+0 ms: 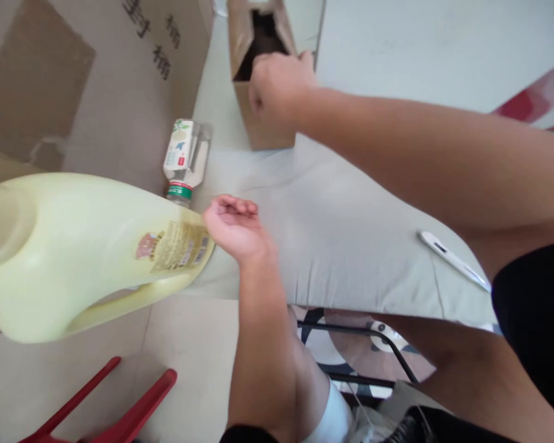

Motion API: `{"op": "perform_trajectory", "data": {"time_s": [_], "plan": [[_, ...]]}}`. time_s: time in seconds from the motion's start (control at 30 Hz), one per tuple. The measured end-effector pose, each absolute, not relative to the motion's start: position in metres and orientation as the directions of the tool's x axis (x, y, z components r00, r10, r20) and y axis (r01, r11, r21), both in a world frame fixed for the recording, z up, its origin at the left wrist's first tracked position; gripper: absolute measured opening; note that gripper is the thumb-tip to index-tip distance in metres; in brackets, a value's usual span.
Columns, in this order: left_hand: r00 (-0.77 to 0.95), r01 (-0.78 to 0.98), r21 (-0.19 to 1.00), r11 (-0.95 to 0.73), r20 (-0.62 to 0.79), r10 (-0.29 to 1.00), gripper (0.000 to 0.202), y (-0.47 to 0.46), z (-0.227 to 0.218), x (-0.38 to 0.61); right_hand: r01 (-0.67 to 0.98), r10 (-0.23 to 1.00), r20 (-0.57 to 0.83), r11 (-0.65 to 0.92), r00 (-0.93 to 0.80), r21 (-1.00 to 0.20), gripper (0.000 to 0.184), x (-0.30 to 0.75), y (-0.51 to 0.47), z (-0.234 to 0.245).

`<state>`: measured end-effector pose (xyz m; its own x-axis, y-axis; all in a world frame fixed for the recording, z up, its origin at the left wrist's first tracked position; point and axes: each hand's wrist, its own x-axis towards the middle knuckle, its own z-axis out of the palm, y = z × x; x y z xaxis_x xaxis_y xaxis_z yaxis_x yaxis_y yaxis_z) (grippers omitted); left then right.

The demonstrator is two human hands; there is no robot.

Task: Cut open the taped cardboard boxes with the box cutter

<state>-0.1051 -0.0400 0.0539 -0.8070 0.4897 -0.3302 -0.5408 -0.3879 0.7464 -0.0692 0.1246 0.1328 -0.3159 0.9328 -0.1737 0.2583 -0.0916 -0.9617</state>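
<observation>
My right hand (281,80) is closed at the near rim of a narrow brown cardboard box (270,129). The box's top is open and its inside looks dark; my fingertips are hidden. Palm up, my left hand (240,231) has its fingers loosely curled, with nothing seen in them. It is beside the base end of a large pale yellow plastic jug (96,240), which has a handle and a label. Whether the hand touches the jug I cannot tell. Behind the jug, a small clear bottle (198,154) with a white label and green band lies on the pale cloth.
A large cardboard carton (120,92) with printed characters rises at the left. A white digital thermometer (455,261) lies near the table's right front edge. Red bars (138,409) show at lower left, and a black metal frame (351,329) is below the table edge.
</observation>
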Motion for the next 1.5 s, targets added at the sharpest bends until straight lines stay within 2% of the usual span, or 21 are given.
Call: {"op": "perform_trajectory", "data": {"time_s": [0.1, 0.13, 0.17, 0.2, 0.3, 0.37, 0.47, 0.57, 0.63, 0.73, 0.87, 1.0, 1.03, 1.13, 1.3, 1.37, 1.5], "plan": [[-0.949, -0.300, 0.820, -0.487, -0.206, 0.238, 0.017, -0.041, 0.060, -0.100, 0.403, 0.872, 0.024, 0.251, -0.490, -0.880, 0.033, -0.006, 0.059, 0.134], [-0.984, -0.165, 0.829, -0.534, -0.102, 0.146, 0.017, -0.042, 0.063, -0.097, 0.463, 0.750, 0.173, 0.555, -0.639, -0.691, 0.026, 0.022, 0.038, 0.132], [-0.991, -0.101, 0.835, -0.541, -0.034, 0.132, 0.017, -0.043, 0.066, -0.093, 0.488, 0.669, 0.259, 0.706, -0.696, -0.513, 0.023, 0.051, 0.017, 0.128], [-0.993, -0.064, 0.842, -0.535, 0.002, 0.122, 0.015, -0.044, 0.069, -0.088, 0.501, 0.637, 0.307, 0.758, -0.707, -0.418, 0.021, 0.081, -0.003, 0.123], [-0.963, -0.122, 0.879, -0.461, 0.008, 0.270, 0.011, -0.046, 0.076, -0.071, 0.463, 0.615, 0.448, 0.787, -0.649, -0.408, 0.021, 0.160, -0.052, 0.105], [-0.920, -0.154, 0.882, -0.446, 0.036, 0.389, 0.020, -0.043, 0.076, -0.058, 0.395, 0.592, 0.503, 0.802, -0.630, -0.448, 0.019, 0.196, -0.072, 0.092], [-0.839, -0.114, 0.870, -0.480, 0.174, 0.516, 0.032, -0.036, 0.067, -0.042, 0.376, 0.639, 0.589, 0.769, -0.495, -0.517, 0.020, 0.225, -0.082, 0.076], [-0.733, -0.017, 0.839, -0.543, 0.359, 0.578, 0.038, -0.027, 0.050, -0.034, 0.448, 0.661, 0.671, 0.739, -0.336, -0.503, 0.028, 0.236, -0.076, 0.063], [-0.659, 0.033, 0.801, -0.598, 0.468, 0.589, 0.049, -0.021, 0.041, -0.031, 0.504, 0.647, 0.709, 0.728, -0.280, -0.465, 0.029, 0.241, -0.069, 0.055], [-0.608, 0.045, 0.767, -0.640, 0.529, 0.592, 0.048, -0.014, 0.040, -0.022, 0.529, 0.636, 0.737, 0.717, -0.230, -0.454, 0.024, 0.248, -0.062, 0.047], [-0.716, 0.045, 0.764, -0.644, 0.474, 0.513, 0.036, -0.011, 0.051, -0.005, 0.487, 0.618, 0.760, 0.737, -0.202, -0.469, 0.012, 0.252, -0.062, 0.044], [-0.754, 0.027, 0.794, -0.608, 0.415, 0.509, 0.030, -0.013, 0.047, -0.002, 0.519, 0.592, 0.798, 0.721, -0.116, -0.459, 0.005, 0.255, -0.064, 0.043], [-0.743, 0.026, 0.793, -0.609, 0.423, 0.519, 0.029, -0.014, 0.044, -0.003, 0.538, 0.592, 0.801, 0.706, -0.091, -0.460, 0.006, 0.256, -0.063, 0.041], [-0.661, 0.016, 0.783, -0.622, 0.475, 0.581, 0.028, -0.018, 0.033, -0.006, 0.548, 0.613, 0.787, 0.680, -0.063, -0.486, 0.027, 0.258, -0.059, 0.035], [-0.570, 0.101, 0.775, -0.624, 0.559, 0.602, 0.041, -0.022, 0.026, -0.005, 0.190, 0.620, 0.774, 0.782, -0.130, -0.594, 0.058, 0.255, -0.055, 0.027], [-0.552, 0.185, 0.785, -0.590, 0.580, 0.599, 0.047, -0.023, 0.025, -0.004, 0.174, 0.643, 0.744, 0.766, -0.184, -0.619, 0.054, 0.254, -0.056, 0.028], [-0.517, 0.359, 0.805, -0.473, 0.593, 0.618, 0.051, -0.027, 0.021, -0.003, 0.254, 0.693, 0.677, 0.721, -0.247, -0.645, 0.029, 0.253, -0.060, 0.034]]}}
